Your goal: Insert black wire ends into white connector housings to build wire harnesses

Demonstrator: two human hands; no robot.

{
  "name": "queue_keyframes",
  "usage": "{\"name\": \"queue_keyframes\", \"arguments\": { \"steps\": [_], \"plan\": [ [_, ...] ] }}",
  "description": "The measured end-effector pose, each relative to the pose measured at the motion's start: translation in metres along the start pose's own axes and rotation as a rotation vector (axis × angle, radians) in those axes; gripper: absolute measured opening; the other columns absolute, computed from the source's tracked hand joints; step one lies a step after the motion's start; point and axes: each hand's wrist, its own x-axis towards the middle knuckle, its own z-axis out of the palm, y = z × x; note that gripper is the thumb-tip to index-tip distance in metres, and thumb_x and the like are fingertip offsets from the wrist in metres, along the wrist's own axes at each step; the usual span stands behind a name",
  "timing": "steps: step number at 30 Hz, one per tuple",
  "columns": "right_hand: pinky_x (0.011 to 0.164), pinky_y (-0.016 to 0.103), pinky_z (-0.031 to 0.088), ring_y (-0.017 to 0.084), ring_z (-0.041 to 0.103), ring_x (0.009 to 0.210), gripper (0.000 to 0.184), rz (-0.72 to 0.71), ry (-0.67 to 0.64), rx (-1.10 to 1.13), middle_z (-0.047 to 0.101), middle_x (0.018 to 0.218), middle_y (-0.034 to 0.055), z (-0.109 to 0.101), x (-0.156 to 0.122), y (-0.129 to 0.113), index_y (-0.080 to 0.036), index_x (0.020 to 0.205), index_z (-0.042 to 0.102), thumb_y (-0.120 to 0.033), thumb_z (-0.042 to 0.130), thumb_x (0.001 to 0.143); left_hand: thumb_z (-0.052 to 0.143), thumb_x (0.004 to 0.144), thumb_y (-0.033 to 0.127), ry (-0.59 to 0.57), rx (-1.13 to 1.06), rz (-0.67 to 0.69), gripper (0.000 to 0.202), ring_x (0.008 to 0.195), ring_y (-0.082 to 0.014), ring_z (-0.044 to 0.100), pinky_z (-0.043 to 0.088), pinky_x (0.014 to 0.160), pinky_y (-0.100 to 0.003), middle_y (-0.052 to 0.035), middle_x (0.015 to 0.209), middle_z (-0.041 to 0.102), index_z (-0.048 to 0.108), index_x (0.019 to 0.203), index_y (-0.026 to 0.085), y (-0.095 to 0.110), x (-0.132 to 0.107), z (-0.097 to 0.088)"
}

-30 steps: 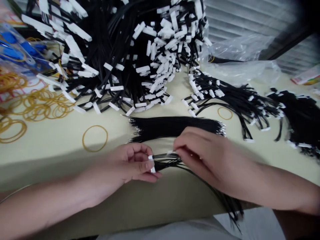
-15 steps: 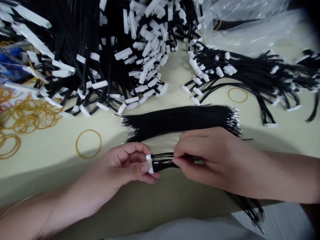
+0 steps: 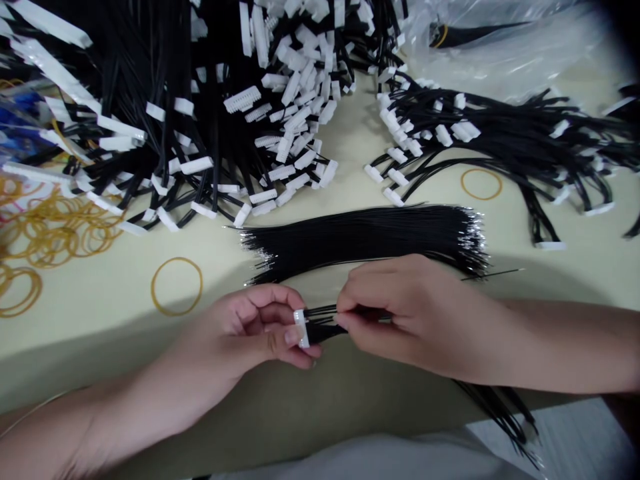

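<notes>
My left hand [image 3: 270,330] pinches a small white connector [image 3: 301,328] between thumb and fingers. Several black wires [image 3: 323,330] run rightward out of that connector and pass beneath my right hand [image 3: 390,320]. The right thumb and forefinger are pressed together on a thin black wire close to the connector; most of it is hidden by the hand. Loose wire ends [image 3: 515,420] emerge below my right wrist and hang past the table's edge. Just beyond both hands lies a bundle of straight black wires [image 3: 350,237] with shiny metal tips at each end.
A large heap of black cables with white connectors [image 3: 243,100] fills the back left. Another cable pile [image 3: 515,133] lies at the right, before clear plastic bags [image 3: 490,60]. Yellow rubber bands [image 3: 70,227] are heaped at left; single bands [image 3: 177,287] lie apart.
My right hand has shifted slightly left, nearer the connector, with the wire in its fingers. The left hand keeps its hold almost unmoved. The view has tilted slightly.
</notes>
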Motion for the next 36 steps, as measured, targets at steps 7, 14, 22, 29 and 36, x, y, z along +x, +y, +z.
{"name": "queue_keyframes", "arguments": {
  "steps": [7, 14, 22, 29, 36],
  "plan": [
    [0.055, 0.022, 0.035, 0.008, 0.049, 0.063, 0.016, 0.003, -0.110, -0.056, 0.054, 0.068, -0.0014, 0.001, 0.000, -0.004, -0.014, 0.071, 0.059, -0.014, 0.050, 0.085, 0.069, 0.075, 0.017, -0.019, 0.010, 0.019, 0.018, 0.064, -0.0100, 0.066, 0.054, 0.062, -0.017, 0.0020, 0.069, 0.065, 0.056, 0.087, 0.013, 0.001, 0.002, 0.004],
    [0.068, 0.020, 0.040, 0.009, 0.053, 0.076, 0.008, -0.083, 0.026, -0.255, 0.057, 0.086, 0.0022, -0.016, 0.024, 0.007, -0.015, 0.084, 0.062, -0.015, 0.054, 0.085, 0.064, 0.080, 0.020, -0.110, 0.063, 0.054, 0.018, 0.071, -0.0105, 0.065, 0.051, 0.068, -0.021, 0.0009, 0.076, 0.064, 0.050, 0.091, 0.014, -0.006, 0.001, 0.000],
    [0.068, 0.024, 0.041, 0.012, 0.053, 0.077, 0.015, -0.239, 0.096, -0.383, 0.058, 0.086, 0.0046, 0.001, 0.067, 0.013, -0.011, 0.088, 0.067, -0.019, 0.054, 0.086, 0.062, 0.081, 0.019, -0.146, 0.060, 0.051, 0.016, 0.065, -0.0075, 0.063, 0.046, 0.063, -0.018, 0.0011, 0.071, 0.063, 0.048, 0.087, 0.013, -0.003, 0.000, -0.001],
    [0.071, 0.029, 0.041, 0.015, 0.049, 0.079, 0.017, -0.273, -0.089, -0.465, 0.054, 0.086, 0.0070, 0.013, 0.091, -0.003, -0.011, 0.085, 0.067, -0.018, 0.052, 0.087, 0.060, 0.079, 0.013, -0.184, -0.030, 0.069, 0.013, 0.064, -0.0085, 0.062, 0.051, 0.066, -0.023, 0.0021, 0.069, 0.059, 0.048, 0.085, 0.012, -0.004, 0.004, -0.002],
    [0.074, 0.028, 0.040, 0.015, 0.049, 0.083, 0.015, -0.225, -0.086, -0.447, 0.054, 0.091, 0.0078, 0.013, 0.093, -0.011, -0.009, 0.083, 0.060, -0.013, 0.047, 0.088, 0.060, 0.078, 0.012, -0.194, -0.052, 0.087, 0.013, 0.067, -0.0100, 0.062, 0.052, 0.066, -0.024, 0.0023, 0.068, 0.058, 0.049, 0.084, 0.013, -0.008, 0.003, -0.003]
  ]
}}
